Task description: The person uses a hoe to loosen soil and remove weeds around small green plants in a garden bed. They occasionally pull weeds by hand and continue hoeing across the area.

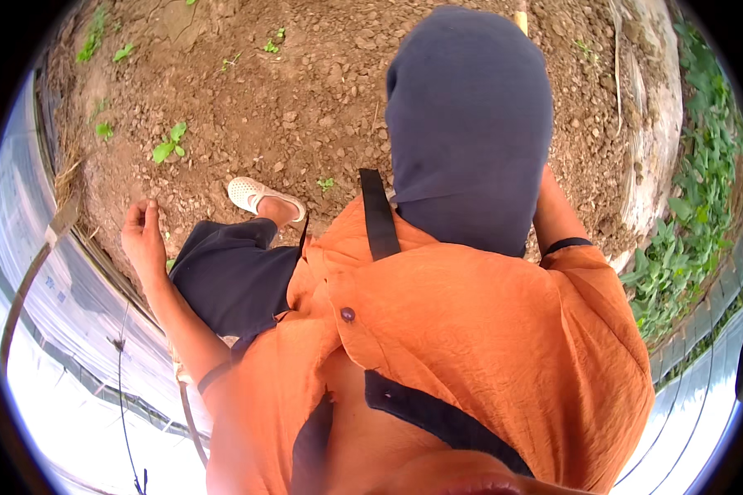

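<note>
Over bare crumbly soil (322, 86), my left hand (145, 238) is at the left, its fingers loosely curled and nothing seen in them. A small green seedling (169, 143) grows above it in the view. My right forearm passes behind my raised knee in dark trousers (467, 124), which hides my right hand. Past the knee, the end of a pale wooden stick or handle (521, 20) shows at the top; whether my right hand touches it cannot be seen. My left foot wears a white perforated clog (245, 193).
More small seedlings (271, 46) dot the soil. Plastic sheeting (647, 124) and a strip of leafy green plants (706, 185) run along the right. On the left are a translucent plastic wall (68, 284) and a curved pole (21, 297).
</note>
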The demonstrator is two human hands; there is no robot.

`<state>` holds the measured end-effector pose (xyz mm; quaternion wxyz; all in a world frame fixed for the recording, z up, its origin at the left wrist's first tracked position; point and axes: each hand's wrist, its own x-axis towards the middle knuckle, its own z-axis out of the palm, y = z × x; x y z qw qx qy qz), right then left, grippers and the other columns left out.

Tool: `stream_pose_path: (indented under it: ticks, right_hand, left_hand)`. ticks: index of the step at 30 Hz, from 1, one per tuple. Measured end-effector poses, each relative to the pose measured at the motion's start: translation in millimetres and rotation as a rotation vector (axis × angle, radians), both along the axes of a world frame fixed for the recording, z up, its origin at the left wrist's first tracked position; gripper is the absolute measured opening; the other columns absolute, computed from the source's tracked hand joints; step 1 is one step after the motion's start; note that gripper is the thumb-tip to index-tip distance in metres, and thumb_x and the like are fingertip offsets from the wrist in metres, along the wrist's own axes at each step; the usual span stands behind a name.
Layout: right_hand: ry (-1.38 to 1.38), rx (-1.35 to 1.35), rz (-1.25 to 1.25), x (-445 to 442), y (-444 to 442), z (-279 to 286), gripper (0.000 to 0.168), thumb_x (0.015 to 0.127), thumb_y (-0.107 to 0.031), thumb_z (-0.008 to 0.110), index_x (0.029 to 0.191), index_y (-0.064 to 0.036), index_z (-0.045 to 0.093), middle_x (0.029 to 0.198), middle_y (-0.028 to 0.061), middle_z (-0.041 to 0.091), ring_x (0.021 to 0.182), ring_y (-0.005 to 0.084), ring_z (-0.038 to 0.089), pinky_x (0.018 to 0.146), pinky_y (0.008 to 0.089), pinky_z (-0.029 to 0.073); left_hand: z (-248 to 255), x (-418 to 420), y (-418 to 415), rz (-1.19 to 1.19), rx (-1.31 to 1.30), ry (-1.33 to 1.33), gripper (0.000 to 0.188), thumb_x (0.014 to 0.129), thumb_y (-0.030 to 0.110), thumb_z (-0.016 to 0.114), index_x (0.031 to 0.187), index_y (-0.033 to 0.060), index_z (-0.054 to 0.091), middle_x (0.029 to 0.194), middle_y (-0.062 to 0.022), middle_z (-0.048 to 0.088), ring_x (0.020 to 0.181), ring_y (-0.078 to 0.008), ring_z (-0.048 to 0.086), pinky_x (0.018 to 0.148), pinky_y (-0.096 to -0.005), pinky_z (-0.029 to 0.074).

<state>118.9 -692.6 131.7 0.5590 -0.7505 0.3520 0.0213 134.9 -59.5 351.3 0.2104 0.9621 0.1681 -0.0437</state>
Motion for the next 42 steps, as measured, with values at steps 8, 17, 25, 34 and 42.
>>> stream_pose_path:
  ticks: [8,17,25,34,42]
  right_hand:
    - [0.132,0.15,-0.282,-177,-73,62,0.021,0.097,-0.03,0.06,0.089,-0.012,0.052,0.062,-0.0037,0.045,0.044,0.0062,0.039,0.039,0.0234,0.03]
    - [0.367,0.149,-0.433,-327,-74,56,0.029,0.095,-0.035,0.062,0.086,-0.008,0.056,0.06,-0.0004,0.05,0.045,0.0105,0.045,0.041,0.0279,0.037]
    - [0.559,0.211,-0.465,-338,-85,37,0.033,0.098,-0.04,0.053,0.096,-0.008,0.06,0.064,-0.0005,0.047,0.047,0.012,0.041,0.041,0.0288,0.033]
    - [0.521,0.306,-0.518,-358,-71,52,0.031,0.1,-0.039,0.048,0.1,-0.009,0.057,0.065,-0.0014,0.043,0.048,0.0113,0.038,0.041,0.0281,0.03]
    - [0.277,0.289,-0.557,-339,-60,44,0.033,0.099,-0.043,0.049,0.095,-0.01,0.057,0.062,-0.0019,0.045,0.045,0.0121,0.04,0.04,0.0285,0.032]
  left_hand:
    - [-21,40,-12,-0.127,0.019,-0.016,0.026,0.094,0.027,0.063,0.089,0.0023,0.066,0.073,-0.0022,0.063,0.068,-0.0106,0.055,0.066,-0.0284,0.046]
    - [-47,81,-12,-0.178,0.007,-0.067,0.029,0.092,0.03,0.064,0.09,0.0021,0.069,0.076,-0.0045,0.068,0.069,-0.0123,0.059,0.066,-0.0295,0.047]
    - [-58,82,-57,-0.211,-0.07,-0.05,0.028,0.091,0.029,0.063,0.091,0.0014,0.069,0.077,-0.005,0.069,0.071,-0.0136,0.064,0.068,-0.0296,0.049]
    - [-63,88,-46,-0.22,-0.137,-0.022,0.026,0.093,0.027,0.062,0.094,0.0016,0.069,0.08,-0.0052,0.07,0.07,-0.0121,0.065,0.065,-0.0264,0.05]
    - [-55,83,-48,-0.2,-0.065,-0.062,0.026,0.093,0.027,0.062,0.095,0.0024,0.07,0.08,-0.005,0.07,0.072,-0.0131,0.065,0.069,-0.0295,0.05]
